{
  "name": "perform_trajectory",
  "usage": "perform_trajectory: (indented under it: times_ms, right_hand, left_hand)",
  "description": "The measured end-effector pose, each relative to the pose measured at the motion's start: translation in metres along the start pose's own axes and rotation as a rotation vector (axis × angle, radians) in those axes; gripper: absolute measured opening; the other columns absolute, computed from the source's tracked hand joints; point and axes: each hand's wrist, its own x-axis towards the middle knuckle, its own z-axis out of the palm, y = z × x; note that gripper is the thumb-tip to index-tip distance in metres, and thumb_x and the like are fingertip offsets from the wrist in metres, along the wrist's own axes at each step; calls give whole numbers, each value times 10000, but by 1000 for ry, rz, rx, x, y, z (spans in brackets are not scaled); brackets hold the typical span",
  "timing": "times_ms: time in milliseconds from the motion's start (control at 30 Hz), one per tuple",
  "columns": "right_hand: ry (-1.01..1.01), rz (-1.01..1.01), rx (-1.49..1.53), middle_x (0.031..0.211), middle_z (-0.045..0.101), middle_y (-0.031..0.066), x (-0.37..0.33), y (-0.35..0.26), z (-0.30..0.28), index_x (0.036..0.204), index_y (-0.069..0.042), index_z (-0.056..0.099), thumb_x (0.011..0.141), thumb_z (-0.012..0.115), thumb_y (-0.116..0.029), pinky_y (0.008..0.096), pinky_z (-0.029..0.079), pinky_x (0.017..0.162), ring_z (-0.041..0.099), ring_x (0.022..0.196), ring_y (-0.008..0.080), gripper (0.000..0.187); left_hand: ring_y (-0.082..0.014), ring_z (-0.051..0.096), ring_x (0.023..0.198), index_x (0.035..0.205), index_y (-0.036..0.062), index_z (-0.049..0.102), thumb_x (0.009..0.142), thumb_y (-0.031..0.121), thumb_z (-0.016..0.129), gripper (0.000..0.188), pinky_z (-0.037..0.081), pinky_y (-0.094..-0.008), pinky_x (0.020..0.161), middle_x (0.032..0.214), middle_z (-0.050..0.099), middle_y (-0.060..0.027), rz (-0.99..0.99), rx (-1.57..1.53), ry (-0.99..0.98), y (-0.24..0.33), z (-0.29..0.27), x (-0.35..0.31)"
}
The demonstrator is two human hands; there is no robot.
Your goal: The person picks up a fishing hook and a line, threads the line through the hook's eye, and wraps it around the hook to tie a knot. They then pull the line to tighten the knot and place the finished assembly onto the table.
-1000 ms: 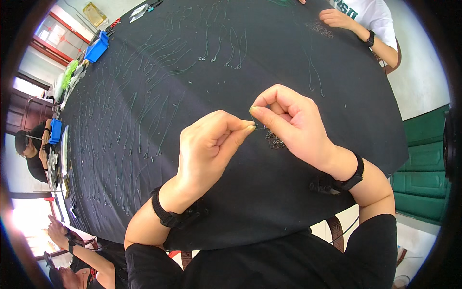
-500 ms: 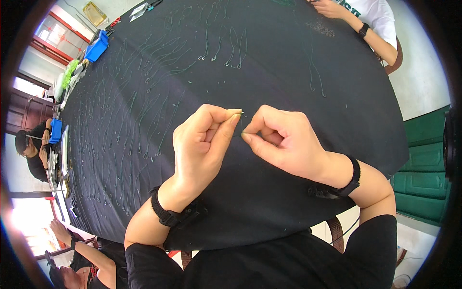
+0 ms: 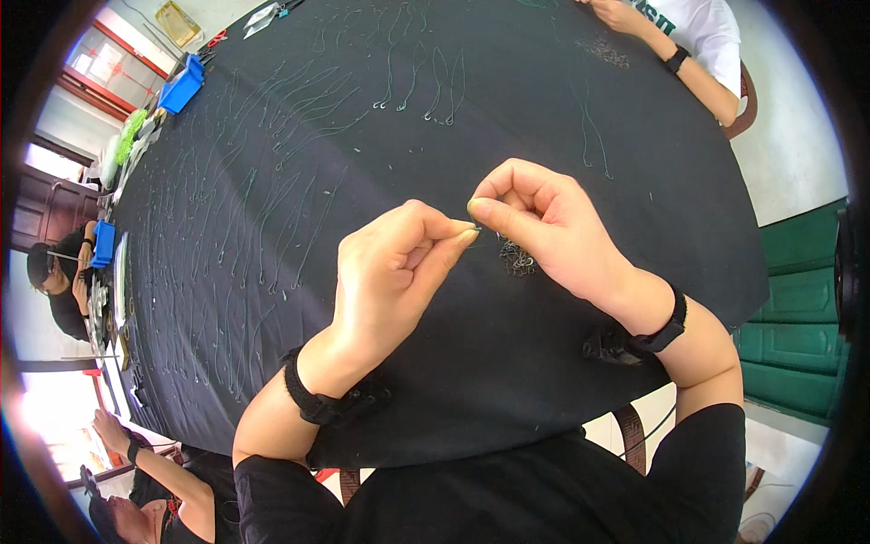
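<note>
Over the middle of the black cloth, my left hand [image 3: 390, 272] pinches a thin green fishing line [image 3: 477, 228] between thumb and index finger. If a hook sits in that pinch, the fingertips hide it. My right hand [image 3: 557, 227], a little farther away, also has thumb and index finger closed on the line, close to the left fingertips. Partly behind the right hand lies a small pile of metal fishing hooks [image 3: 518, 261]. Farther off, several hooks tied to green lines [image 3: 449, 121] are laid out.
Many more lines with hooks cover the cloth's [image 3: 507, 363] left side. Blue trays [image 3: 183, 86] stand along the left edge. At the far right a co-worker's arm [image 3: 693, 72] rests near another hook pile [image 3: 605, 52]. Other people sit at the left.
My right hand has moved up and away from me, uncovering the hook pile beneath. The left hand has shifted slightly right and nearer me. Both pinches stay closed.
</note>
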Motion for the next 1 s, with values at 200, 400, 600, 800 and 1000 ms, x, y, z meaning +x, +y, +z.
perform_trajectory:
  times_ms: [200,400,600,800,1000]
  right_hand:
    - [-192,117,168,736,522,-89,-6,7,7,951,-70,584,1009,639,-135,189,317,539,416,613,-14,103]
    - [-176,-128,-113,847,602,6,-17,2,14,871,-25,642,920,709,-72,249,478,625,578,703,77,95]
    - [-196,-425,-271,1002,612,73,-24,-1,22,842,-28,671,841,742,-55,312,525,673,630,761,191,76]
    - [-505,-202,-179,961,656,78,-25,2,20,908,-25,725,885,734,-141,317,526,680,654,761,182,119]
    - [-226,-22,38,888,607,-38,-21,-10,11,1222,-68,629,979,697,-190,198,396,600,489,704,-3,281]
  left_hand:
    - [-4,466,630,939,18,673,943,26,721,48,384,-213,538,703,561,65,-180,-270,55,-4,-3,-3]
    - [-1,474,687,1050,67,656,1008,118,665,66,413,-177,641,842,595,71,-370,-827,72,-9,-9,4]
    - [-32,548,843,1077,120,626,1030,199,642,93,478,-229,778,1036,627,41,-463,-948,143,1,-10,4]
    - [-48,574,860,1078,112,618,1034,189,632,89,489,-236,798,1018,649,12,-447,-960,115,6,-13,2]
    - [-54,585,829,1076,75,620,1037,173,625,106,484,-226,759,957,664,-4,-343,-815,67,7,-14,5]
